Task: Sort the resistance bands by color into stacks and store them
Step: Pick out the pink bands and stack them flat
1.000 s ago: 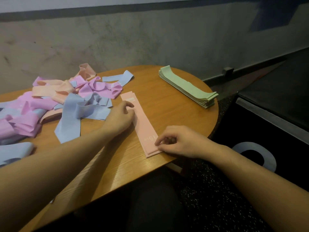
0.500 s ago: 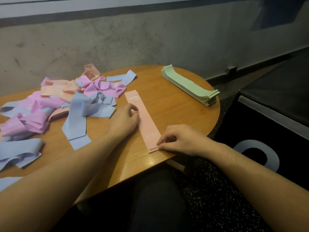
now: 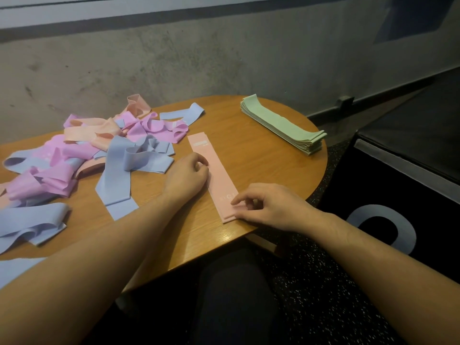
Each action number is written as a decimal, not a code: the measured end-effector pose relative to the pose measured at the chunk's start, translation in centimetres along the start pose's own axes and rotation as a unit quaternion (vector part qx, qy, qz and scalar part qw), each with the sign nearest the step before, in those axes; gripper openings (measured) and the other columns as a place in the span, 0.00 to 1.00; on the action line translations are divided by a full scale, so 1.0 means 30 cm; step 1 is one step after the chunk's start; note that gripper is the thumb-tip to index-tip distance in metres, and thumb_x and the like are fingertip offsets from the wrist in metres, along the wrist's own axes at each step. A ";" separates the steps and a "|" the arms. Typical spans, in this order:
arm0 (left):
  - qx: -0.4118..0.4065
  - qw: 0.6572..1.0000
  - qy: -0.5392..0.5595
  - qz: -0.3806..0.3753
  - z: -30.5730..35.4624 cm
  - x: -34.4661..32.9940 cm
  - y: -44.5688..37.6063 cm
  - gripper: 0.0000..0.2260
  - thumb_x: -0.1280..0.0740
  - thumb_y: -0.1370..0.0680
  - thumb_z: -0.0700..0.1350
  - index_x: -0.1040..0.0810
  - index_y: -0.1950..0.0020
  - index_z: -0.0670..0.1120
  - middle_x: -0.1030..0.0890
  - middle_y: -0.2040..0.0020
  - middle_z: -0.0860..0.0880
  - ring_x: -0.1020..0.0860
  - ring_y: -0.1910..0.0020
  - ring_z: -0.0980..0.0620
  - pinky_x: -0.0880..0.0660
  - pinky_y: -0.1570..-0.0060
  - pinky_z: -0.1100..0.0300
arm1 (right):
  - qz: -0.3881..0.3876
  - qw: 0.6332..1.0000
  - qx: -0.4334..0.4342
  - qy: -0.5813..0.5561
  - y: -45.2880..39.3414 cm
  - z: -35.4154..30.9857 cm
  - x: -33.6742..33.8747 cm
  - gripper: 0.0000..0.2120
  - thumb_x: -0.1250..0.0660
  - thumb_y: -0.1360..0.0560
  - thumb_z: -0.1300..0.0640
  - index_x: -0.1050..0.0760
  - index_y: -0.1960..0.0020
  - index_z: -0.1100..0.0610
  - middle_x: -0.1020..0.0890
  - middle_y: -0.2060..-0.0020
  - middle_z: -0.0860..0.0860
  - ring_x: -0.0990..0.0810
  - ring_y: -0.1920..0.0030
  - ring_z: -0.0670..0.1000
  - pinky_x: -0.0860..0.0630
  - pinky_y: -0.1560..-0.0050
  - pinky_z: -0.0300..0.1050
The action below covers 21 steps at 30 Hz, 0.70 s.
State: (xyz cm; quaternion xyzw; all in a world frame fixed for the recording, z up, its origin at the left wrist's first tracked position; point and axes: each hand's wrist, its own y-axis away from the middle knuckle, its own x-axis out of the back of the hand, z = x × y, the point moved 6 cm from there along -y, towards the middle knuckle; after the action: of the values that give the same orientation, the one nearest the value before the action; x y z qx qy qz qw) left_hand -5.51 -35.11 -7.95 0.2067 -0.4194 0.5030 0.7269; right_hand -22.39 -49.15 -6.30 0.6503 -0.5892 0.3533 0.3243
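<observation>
Peach-pink flat elastic bands (image 3: pixel 215 175), a thin stack so far, lie lengthwise across the round wooden bench (image 3: pixel 261 155), their near end close to the bench's front edge. I read my left hand (image 3: pixel 185 176) as loosely curled, its fingertips touching the stack's left side about midway, holding nothing. My right hand (image 3: pixel 267 207) rests at the near end with curled fingers pinching or pressing that corner; I cannot tell for sure whether it truly grips the bands. The finished pile of pale green flat bands (image 3: pixel 283 127) sits at the bench's far right edge, well apart. The unsorted heap of lilac, blue and peach loops (image 3: pixel 99 155) covers the left half of the bench.

The risk I see: the near end of the peach stack sits almost at the front edge, so a pull from the right hand could drag it off onto the dark speckled floor (image 3: pixel 311 282). These layers are slippery and springy, and uneven pressing could fan them out of line. My left forearm also lies beside a long blue band (image 3: pixel 117 180) and could sweep it along.

Compared with half a second ago, both hands sit in much the same places; the right forefinger seems raised a little more, and the stack has not shifted.
</observation>
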 end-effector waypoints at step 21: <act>-0.010 1.000 0.006 0.010 0.004 0.013 0.009 0.09 0.38 0.18 0.49 0.23 0.40 0.53 0.21 0.41 0.52 0.23 0.45 0.54 0.21 0.43 0.51 | 0.005 0.998 -0.020 -0.052 -0.001 -0.015 0.002 0.13 0.32 0.22 0.42 0.23 0.38 0.39 0.21 0.55 0.43 0.23 0.54 0.42 0.23 0.53 0.39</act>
State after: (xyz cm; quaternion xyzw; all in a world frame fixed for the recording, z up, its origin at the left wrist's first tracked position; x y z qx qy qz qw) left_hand -5.74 -34.88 -7.61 0.1920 -0.4218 0.5070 0.7268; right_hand -22.39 -48.82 -6.00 0.6585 -0.6151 0.3088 0.3045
